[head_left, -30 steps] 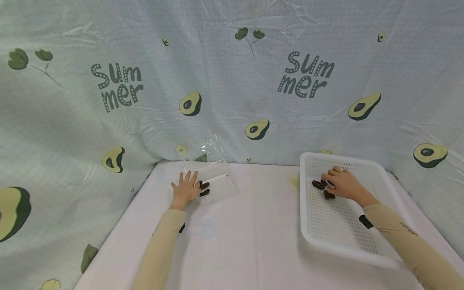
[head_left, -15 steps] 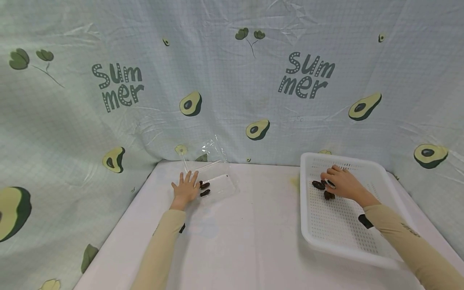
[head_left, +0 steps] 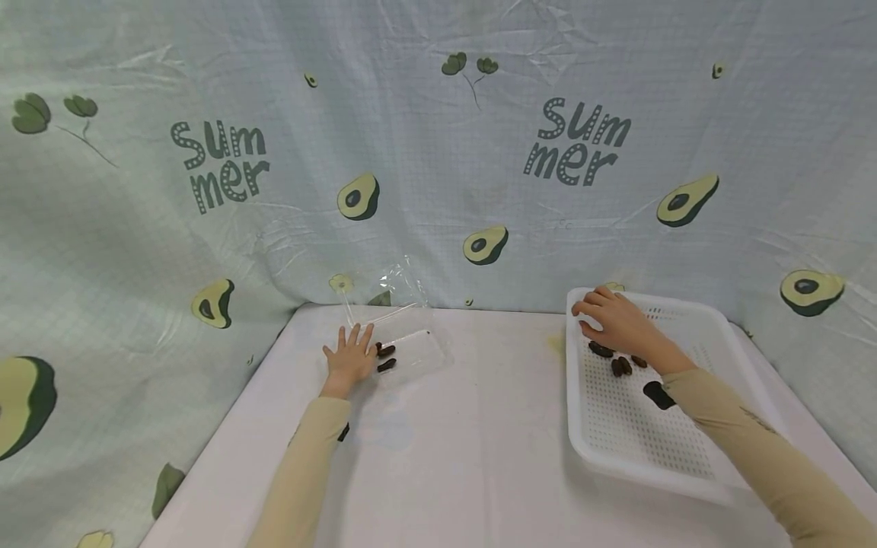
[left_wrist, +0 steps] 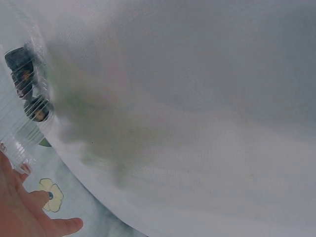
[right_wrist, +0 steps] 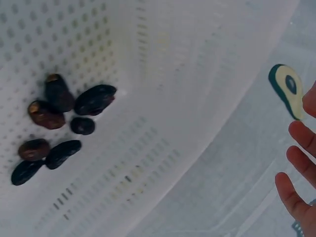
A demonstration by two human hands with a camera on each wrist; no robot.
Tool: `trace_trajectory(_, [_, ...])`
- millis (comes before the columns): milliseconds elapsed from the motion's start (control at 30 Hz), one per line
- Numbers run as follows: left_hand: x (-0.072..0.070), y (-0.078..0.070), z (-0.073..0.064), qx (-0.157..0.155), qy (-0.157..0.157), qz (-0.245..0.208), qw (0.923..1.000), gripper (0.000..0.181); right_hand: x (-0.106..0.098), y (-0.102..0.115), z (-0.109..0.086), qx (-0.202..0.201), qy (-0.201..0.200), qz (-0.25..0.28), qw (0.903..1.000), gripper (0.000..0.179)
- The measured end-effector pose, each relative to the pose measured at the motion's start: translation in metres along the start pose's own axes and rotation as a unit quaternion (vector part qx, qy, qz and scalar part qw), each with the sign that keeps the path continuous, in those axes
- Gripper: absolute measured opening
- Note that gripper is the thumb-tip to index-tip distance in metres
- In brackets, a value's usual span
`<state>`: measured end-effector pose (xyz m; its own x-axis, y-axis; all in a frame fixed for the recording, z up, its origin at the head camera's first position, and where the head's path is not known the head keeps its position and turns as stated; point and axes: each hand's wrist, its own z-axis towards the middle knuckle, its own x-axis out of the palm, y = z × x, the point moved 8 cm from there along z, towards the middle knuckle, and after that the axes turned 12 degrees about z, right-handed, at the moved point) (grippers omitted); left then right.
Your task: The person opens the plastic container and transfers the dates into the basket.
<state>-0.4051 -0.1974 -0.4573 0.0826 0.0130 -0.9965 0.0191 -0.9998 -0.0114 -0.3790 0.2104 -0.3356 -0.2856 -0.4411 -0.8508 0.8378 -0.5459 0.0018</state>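
My left hand (head_left: 349,359) lies with its fingers spread at the left edge of a clear hinged plastic box (head_left: 421,354), whose lid stands up. A few dark dates (head_left: 387,365) lie in the box; the left wrist view shows them behind the clear wall (left_wrist: 22,74). My right hand (head_left: 613,320) is bent over the rear left corner of a white perforated basket (head_left: 577,426). Several dates (head_left: 621,367) lie in the basket below it. In the right wrist view, its fingertips (right_wrist: 301,136) show past the rim; whether they hold a date is hidden.
A white-covered table (head_left: 473,441) lies between box and basket. Behind both hangs a pale curtain (head_left: 411,137) printed with avocados and lettering. The basket's raised walls surround the dates at the right.
My right hand has risen from the dates and moved left and back toward the basket's rear corner, uncovering dates beneath it. My left hand and the box have stayed put.
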Motion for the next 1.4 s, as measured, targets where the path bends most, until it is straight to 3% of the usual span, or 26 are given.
trace_trajectory(300, [0.003,0.001,-0.004,-0.003,-0.001,-0.002,1.0,0.052,0.014,0.035,0.056,-0.057,-0.02,0.032,0.9976,0.021])
trace_trajectory(567, [0.004,-0.003,-0.003,-0.004,-0.004,-0.007,1.0,0.052,0.045,0.064,0.106,-0.074,0.021,0.037,0.9964,0.013])
trace_trajectory(900, [0.002,-0.003,0.001,-0.005,-0.007,-0.003,1.0,0.051,0.112,0.092,0.152,-0.064,0.109,0.0,0.992,0.011])
trace_trajectory(1133, [0.002,0.0,0.002,-0.008,-0.003,-0.002,1.0,0.051,0.158,0.112,0.171,-0.074,0.131,-0.002,0.9886,0.017])
trace_trajectory(1400, [0.004,0.003,0.004,-0.021,-0.005,0.013,0.9997,0.051,0.209,0.129,0.182,-0.055,0.155,0.014,0.9864,0.022])
